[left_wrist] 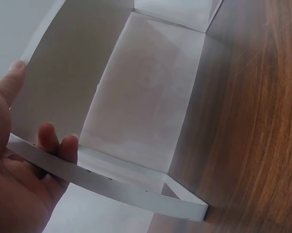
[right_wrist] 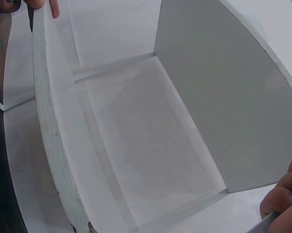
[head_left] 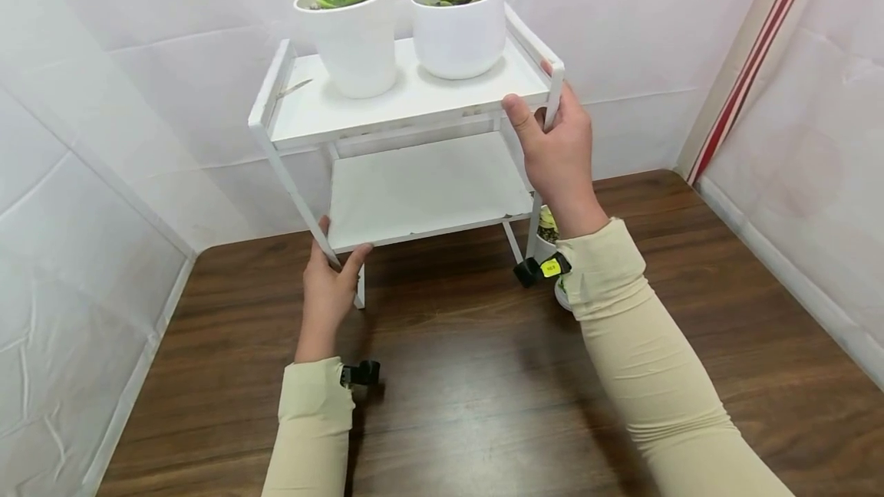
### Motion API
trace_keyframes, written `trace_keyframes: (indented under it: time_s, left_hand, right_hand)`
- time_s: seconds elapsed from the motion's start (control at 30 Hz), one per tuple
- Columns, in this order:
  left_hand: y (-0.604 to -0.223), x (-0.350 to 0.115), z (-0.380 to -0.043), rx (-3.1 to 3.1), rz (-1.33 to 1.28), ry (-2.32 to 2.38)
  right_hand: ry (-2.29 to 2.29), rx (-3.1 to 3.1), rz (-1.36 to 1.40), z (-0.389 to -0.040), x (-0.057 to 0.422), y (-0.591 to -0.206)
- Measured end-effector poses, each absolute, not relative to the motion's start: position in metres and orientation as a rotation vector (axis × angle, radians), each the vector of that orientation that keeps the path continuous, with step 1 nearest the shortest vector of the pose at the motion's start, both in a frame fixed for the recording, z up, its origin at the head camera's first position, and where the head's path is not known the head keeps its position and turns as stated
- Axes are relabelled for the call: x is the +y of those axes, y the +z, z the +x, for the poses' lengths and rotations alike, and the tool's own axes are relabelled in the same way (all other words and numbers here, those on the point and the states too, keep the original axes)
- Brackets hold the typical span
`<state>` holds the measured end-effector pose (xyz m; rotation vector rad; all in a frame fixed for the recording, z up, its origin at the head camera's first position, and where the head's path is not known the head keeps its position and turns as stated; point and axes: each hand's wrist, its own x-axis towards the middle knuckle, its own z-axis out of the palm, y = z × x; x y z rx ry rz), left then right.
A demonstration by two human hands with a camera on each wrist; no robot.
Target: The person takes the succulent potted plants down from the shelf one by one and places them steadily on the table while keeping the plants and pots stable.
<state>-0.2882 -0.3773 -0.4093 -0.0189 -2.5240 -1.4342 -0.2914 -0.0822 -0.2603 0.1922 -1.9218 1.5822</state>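
Note:
A white two-tier shelf rack (head_left: 428, 190) stands at an angle before me, its left leg over the table. My left hand (head_left: 330, 282) grips its left upright at the lower board, thumb on the front edge; in the left wrist view, fingertips (left_wrist: 68, 148) curl over the upright. Higher up, my right hand (head_left: 559, 144) holds the right upright just below the top board, thumb at the front edge. On the top board sit a tapered white pot (head_left: 355, 44) with a bright green succulent and a rounded white pot (head_left: 459, 33) with a reddish-green one.
Behind my right wrist, a small potted plant (head_left: 547, 225) and another small white pot (head_left: 562, 294) are partly hidden. The dark wooden table (head_left: 442, 405) meets white-covered walls (head_left: 691, 44) at the back and sides. A red-striped strip (head_left: 753, 60) runs up the right corner.

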Motion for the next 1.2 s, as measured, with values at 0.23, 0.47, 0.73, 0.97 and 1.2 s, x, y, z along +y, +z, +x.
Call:
trace_keyframes:
  time_s: [0.23,0.47,0.73,0.97,1.2]
  left_hand:
    - [-0.406,-0.39,-0.286,-2.536,0.007,-1.452]
    - [-0.404,-0.399,-0.283,-2.554,0.023,-1.408]
    - [-0.402,-0.401,-0.282,-2.545,0.004,-1.393]
    - [-0.384,-0.401,-0.284,-2.458,-0.024,-1.482]
    - [-0.364,-0.4,-0.281,-2.386,-0.022,-1.541]
  right_hand:
    - [1.6,-1.937,0.175,-0.293,-0.093,-0.26]
    - [1.578,-1.955,0.174,-0.312,-0.094,-0.275]
    - [1.548,-1.97,0.168,-0.314,-0.091,-0.281]
    - [1.563,-1.972,0.149,-0.301,-0.096,-0.272]
    - [1.578,-1.968,0.158,-0.303,-0.094,-0.274]
